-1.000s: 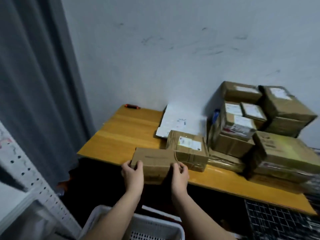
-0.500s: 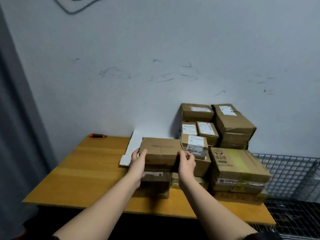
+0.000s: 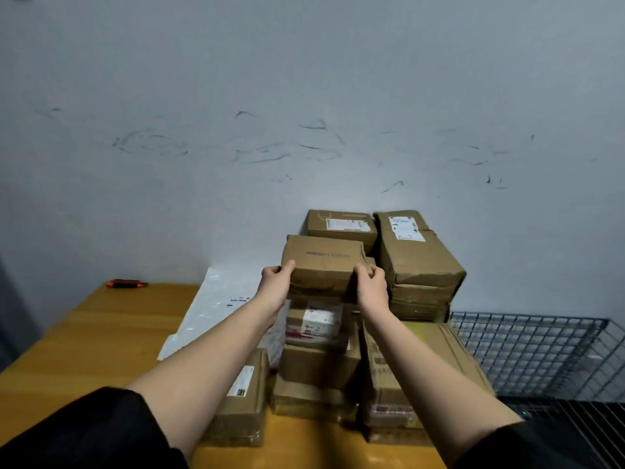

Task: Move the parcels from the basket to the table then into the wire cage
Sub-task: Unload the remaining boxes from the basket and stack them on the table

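Head view, from the left: a small orange-and-black tool (image 3: 126,283) lies at the far left corner of the yellow wooden table (image 3: 88,340), and a white plastic mailer (image 3: 216,309) lies flat just left of the stack. The left hand (image 3: 275,287) grips the left end of a flat brown cardboard parcel (image 3: 323,265), fingers curled over its edge; the right hand (image 3: 372,287) grips the right end the same way. A second ago this parcel was low at the table's near edge; half a second ago it was at mid-stack height; now it is raised to the top of the middle pile, above a labelled brown box marked "4-2" (image 3: 316,324), though whether it rests on anything I cannot tell. Taller brown boxes (image 3: 416,255) stand to its right against the wall. I judge the table stage near done for this parcel, release remaining. Further right, the grey wire cage (image 3: 527,350) waits, well apart from the parcel.
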The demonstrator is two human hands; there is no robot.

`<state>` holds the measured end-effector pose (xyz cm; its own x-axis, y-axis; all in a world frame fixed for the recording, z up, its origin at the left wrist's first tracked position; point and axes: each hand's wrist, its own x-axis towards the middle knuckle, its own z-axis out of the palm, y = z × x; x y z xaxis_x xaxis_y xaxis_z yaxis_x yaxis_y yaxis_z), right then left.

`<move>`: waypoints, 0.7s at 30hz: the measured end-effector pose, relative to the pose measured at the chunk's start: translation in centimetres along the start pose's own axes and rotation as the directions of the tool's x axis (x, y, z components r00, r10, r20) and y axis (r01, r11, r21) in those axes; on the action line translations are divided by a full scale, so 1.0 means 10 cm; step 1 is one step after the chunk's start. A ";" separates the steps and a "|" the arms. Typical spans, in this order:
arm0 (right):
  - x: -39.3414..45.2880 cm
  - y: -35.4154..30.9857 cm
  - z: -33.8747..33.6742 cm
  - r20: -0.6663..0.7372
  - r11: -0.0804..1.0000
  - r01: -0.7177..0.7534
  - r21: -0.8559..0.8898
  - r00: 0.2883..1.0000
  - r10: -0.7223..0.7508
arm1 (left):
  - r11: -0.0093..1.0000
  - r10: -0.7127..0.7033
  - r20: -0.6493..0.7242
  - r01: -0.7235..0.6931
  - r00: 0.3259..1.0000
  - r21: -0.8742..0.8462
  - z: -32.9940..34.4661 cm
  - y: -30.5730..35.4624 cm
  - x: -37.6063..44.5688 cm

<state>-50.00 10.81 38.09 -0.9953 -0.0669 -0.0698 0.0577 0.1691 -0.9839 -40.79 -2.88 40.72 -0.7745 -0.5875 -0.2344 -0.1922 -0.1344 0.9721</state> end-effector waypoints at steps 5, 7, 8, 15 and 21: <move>0.54 -0.04 -0.06 0.057 0.991 -0.037 -0.126 0.997 0.045 | 0.999 -0.033 0.017 0.032 0.999 0.040 0.34 0.11 0.44; 0.71 -0.07 -0.05 0.081 0.987 -0.027 -0.161 0.996 0.040 | 0.997 -0.027 0.009 0.026 1.000 0.072 0.40 0.11 0.59; 0.79 -0.09 -0.04 0.087 0.984 -0.020 -0.180 0.996 0.036 | 0.996 -0.019 -0.002 0.019 1.000 0.092 0.42 0.11 0.68; 1.10 -0.15 0.01 0.090 0.968 -0.008 -0.252 0.995 0.032 | 0.990 -0.018 0.029 0.014 0.999 0.142 0.56 0.08 1.03; 1.13 -0.09 0.09 0.082 0.951 -0.004 -0.309 0.996 0.031 | 0.981 -0.022 0.045 0.013 0.999 0.195 0.57 0.01 1.14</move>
<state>-61.27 9.05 38.06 -0.9833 -0.1424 -0.1135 0.0347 0.4653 -0.8845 -53.09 -5.05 38.06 -0.7966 -0.5478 -0.2556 -0.3155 0.0161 0.9488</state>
